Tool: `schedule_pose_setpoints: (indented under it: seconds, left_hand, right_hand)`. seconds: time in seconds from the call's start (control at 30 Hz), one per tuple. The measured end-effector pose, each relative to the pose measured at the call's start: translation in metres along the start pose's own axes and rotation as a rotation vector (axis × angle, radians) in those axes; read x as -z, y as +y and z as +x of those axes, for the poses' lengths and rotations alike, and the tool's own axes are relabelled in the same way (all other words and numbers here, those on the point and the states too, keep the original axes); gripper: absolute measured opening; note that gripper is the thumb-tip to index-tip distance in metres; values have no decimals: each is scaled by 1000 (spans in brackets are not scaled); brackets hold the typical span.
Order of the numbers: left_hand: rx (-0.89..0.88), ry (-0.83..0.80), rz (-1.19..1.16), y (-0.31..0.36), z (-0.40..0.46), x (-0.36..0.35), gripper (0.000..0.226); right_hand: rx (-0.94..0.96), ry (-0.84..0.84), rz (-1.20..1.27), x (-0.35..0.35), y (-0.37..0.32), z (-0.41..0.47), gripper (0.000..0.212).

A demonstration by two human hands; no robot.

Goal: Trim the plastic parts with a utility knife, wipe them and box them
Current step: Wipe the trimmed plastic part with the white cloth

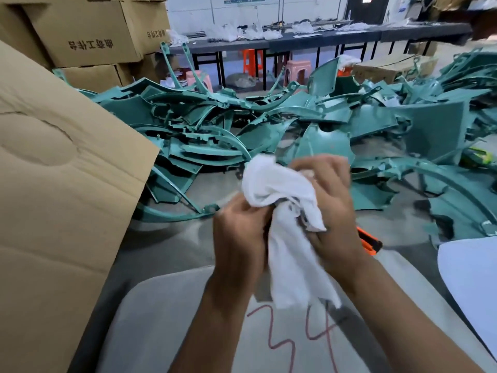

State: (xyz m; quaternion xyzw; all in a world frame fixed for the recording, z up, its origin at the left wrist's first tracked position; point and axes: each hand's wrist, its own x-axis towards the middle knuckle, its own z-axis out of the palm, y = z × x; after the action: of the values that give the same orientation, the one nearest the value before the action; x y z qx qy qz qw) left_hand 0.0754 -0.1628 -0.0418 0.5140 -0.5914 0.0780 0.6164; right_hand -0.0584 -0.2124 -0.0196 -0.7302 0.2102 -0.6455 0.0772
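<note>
A big heap of green plastic parts (pixel 269 125) is lying far from the person, and an open cardboard box (pixel 53 184) is standing at the left. Both hands are meeting near the middle, the left hand (pixel 239 232) and right hand (pixel 330 211) curling around a white cloth (pixel 285 211). An orange utility knife (pixel 369 242) is peeking out just right of the right hand, nearer to it.

— What stands behind the long grey table (pixel 295 40)?

— A white wall (pixel 193 12) and a dark door (pixel 367 9). On the table lie white bags (pixel 242 32).

— And under the table?

— An orange stool (pixel 250 61) and, just in front of it, two pink stools (pixel 297 72). Nearer the camera than the table there is a yellow-green object (pixel 478 157), blurred.
</note>
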Motion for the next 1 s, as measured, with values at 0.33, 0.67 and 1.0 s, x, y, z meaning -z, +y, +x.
schedule_pose_setpoints:
  seconds: [0.33,0.67,1.0]
  left_hand:
    - [-179,-49,-3,28,17,32,41]
    - [257,75,-236,-15,29,71,42]
    - [227,-246,37,-20,16,45,50]
  right_hand:
    - [186,145,-215,27,17,2,45]
    - [-671,20,-126,59,62,-5,9]
    - [-1033,837,-108,50,68,11,45]
